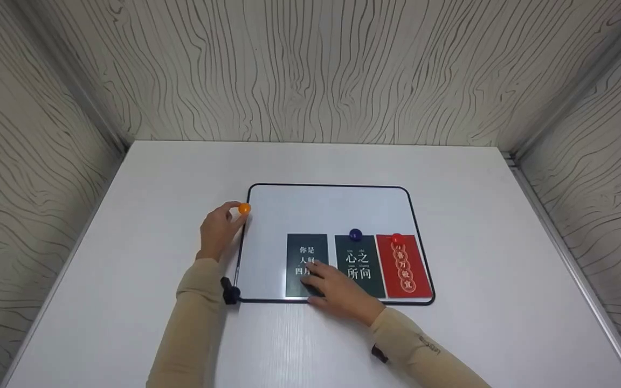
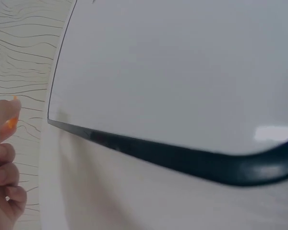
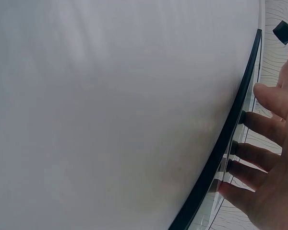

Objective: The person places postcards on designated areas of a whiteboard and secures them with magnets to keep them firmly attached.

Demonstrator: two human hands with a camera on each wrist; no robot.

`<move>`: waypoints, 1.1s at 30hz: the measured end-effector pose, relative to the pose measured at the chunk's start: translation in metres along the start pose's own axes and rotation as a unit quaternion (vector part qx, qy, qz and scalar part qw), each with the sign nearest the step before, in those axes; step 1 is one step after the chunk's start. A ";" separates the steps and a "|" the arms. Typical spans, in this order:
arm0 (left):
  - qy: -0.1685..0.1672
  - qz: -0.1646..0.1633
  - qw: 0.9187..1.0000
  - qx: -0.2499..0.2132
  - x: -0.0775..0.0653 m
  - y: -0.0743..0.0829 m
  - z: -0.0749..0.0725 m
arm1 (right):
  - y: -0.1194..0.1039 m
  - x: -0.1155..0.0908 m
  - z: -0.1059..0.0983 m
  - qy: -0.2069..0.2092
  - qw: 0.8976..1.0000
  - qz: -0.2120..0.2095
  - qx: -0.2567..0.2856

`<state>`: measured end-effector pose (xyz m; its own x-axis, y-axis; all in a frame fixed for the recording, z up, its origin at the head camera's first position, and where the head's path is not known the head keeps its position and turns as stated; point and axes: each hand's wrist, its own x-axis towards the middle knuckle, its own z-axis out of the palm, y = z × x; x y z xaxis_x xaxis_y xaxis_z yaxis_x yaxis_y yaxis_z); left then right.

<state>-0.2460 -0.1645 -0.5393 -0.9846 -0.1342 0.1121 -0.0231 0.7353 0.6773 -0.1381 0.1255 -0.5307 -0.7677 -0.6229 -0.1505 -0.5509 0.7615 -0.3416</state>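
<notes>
My left hand (image 1: 216, 230) pinches a small round orange magnet (image 1: 244, 208) between thumb and fingertips at the left edge of a black-framed whiteboard (image 1: 267, 231). In the left wrist view, the orange magnet (image 2: 12, 122) shows partly between the fingertips. My right hand (image 1: 341, 292) rests with spread fingers on a dark green card (image 1: 295, 283) with white Chinese characters, hiding its lower right part. In the right wrist view the fingertips (image 3: 249, 119) touch the surface just inside the black frame (image 3: 225, 136).
Beside that card lie another dark green card (image 1: 359, 264) with a dark blue magnet (image 1: 356, 234) at its top edge, and a red card (image 1: 421, 280) with a red magnet (image 1: 397, 238) near its top. The board lies on a white table (image 1: 477, 242) between wood-patterned walls (image 1: 310, 70).
</notes>
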 end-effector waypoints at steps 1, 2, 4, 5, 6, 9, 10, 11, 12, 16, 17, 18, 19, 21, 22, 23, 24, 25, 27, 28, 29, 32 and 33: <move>-0.001 -0.001 1.000 0.001 0.000 0.001 0.000 | 0.000 0.000 0.000 0.000 1.000 0.000 0.001; -0.002 -0.002 1.000 0.001 0.000 0.002 -0.001 | 0.000 0.000 0.000 0.000 1.000 0.000 0.001; -0.005 -0.004 1.000 0.001 -0.001 0.005 -0.001 | 0.000 0.000 0.000 -0.001 1.000 0.000 0.001; -0.008 -0.005 1.000 0.001 -0.001 0.006 -0.001 | 0.000 0.000 0.000 -0.001 1.000 0.000 0.001; -0.011 -0.006 1.000 0.001 -0.002 0.006 -0.001 | 0.000 0.001 0.000 -0.001 1.000 0.000 -0.001; -0.021 -0.009 1.000 -0.001 -0.004 0.009 -0.001 | 0.000 0.001 0.000 0.000 1.000 -0.001 -0.002; -0.024 -0.009 1.000 -0.003 -0.004 0.009 0.000 | 0.000 0.001 0.000 0.000 1.000 -0.001 -0.002; -0.028 -0.010 1.000 -0.003 -0.004 0.010 0.000 | 0.000 0.000 0.000 0.001 1.000 -0.001 -0.002; -0.032 -0.009 0.999 -0.002 -0.004 0.010 0.000 | 0.000 0.001 0.000 0.001 1.000 0.000 -0.002; -0.051 0.003 0.999 -0.002 -0.005 0.015 0.000 | 0.000 0.000 -0.001 0.000 1.000 0.001 -0.001; -0.055 0.007 0.998 0.000 -0.005 0.016 0.000 | 0.000 0.000 -0.001 0.002 1.000 -0.001 -0.002; -0.060 0.012 0.998 0.001 -0.005 0.017 0.000 | 0.000 0.000 -0.001 0.004 1.000 -0.004 -0.002; -0.064 0.017 0.998 0.000 -0.005 0.019 0.000 | 0.000 0.000 -0.001 0.006 1.000 -0.008 -0.003; -0.072 0.022 0.997 -0.003 -0.005 0.022 0.001 | 0.000 0.000 -0.001 0.012 1.000 -0.015 -0.007; -0.075 0.024 0.997 -0.004 -0.005 0.023 0.001 | 0.000 0.000 -0.001 0.015 1.000 -0.019 -0.009; -0.077 0.026 0.997 -0.007 -0.005 0.025 0.002 | 0.000 0.000 -0.001 0.018 1.000 -0.022 -0.010; -0.079 0.027 0.996 -0.010 -0.005 0.026 0.003 | 0.000 0.000 -0.001 0.019 1.000 -0.023 -0.009; -0.080 0.028 0.996 -0.012 -0.005 0.028 0.003 | 0.000 -0.001 -0.001 0.020 1.000 -0.023 -0.009; -0.080 0.029 0.996 -0.014 -0.006 0.030 0.004 | 0.000 -0.001 -0.001 0.020 1.000 -0.022 -0.008; -0.080 0.028 0.996 -0.016 -0.006 0.031 0.004 | 0.000 -0.001 -0.001 0.020 1.000 -0.021 -0.006; -0.081 0.027 0.996 -0.016 -0.007 0.032 0.005 | 0.000 -0.001 -0.001 0.018 1.000 -0.020 -0.005; -0.082 0.025 0.996 -0.016 -0.008 0.034 0.006 | 0.001 0.000 -0.001 0.017 1.000 -0.020 -0.004; -0.082 0.024 0.996 -0.016 -0.008 0.035 0.006 | 0.001 0.000 -0.002 0.016 1.000 -0.019 -0.004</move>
<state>-0.2397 -0.1335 -0.5212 -0.9996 0.0137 0.0262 0.0281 0.7164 0.6971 -0.1388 0.1267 -0.5294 -0.7556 -0.6461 -0.1077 -0.5828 0.7381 -0.3399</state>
